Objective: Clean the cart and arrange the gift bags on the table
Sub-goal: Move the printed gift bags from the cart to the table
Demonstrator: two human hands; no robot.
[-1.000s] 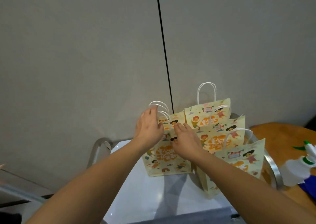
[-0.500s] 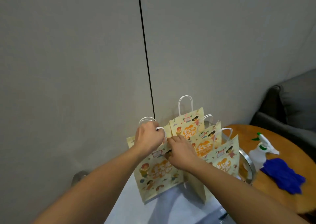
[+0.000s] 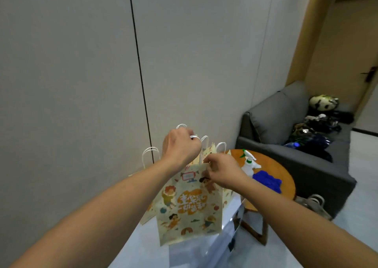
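— While your left hand sits just above the middle of the frame, what do you have in it?

— You have its fingers curled round the white loop handles of the front gift bag, and that bag hangs tilted in the lower centre, its printed face with the orange lettering turned toward you.

— And your right hand?

— You pinch the top right edge of the same bag with it, thumb and fingertips closed on the paper, just right of centre.

— Where do you see the other gift bags?

— You see them behind the front one: white handles stick up beside your left hand, and one more bag stands further left against the grey wall. All of them stay over the pale top of the cart at the bottom of the frame.

— What do you find to the right?

— You find the round wooden table right of centre, with a white spray bottle and a blue cloth lying just beside it. Further right you see a grey sofa with dark items heaped on the seat, and a door in the upper right corner.
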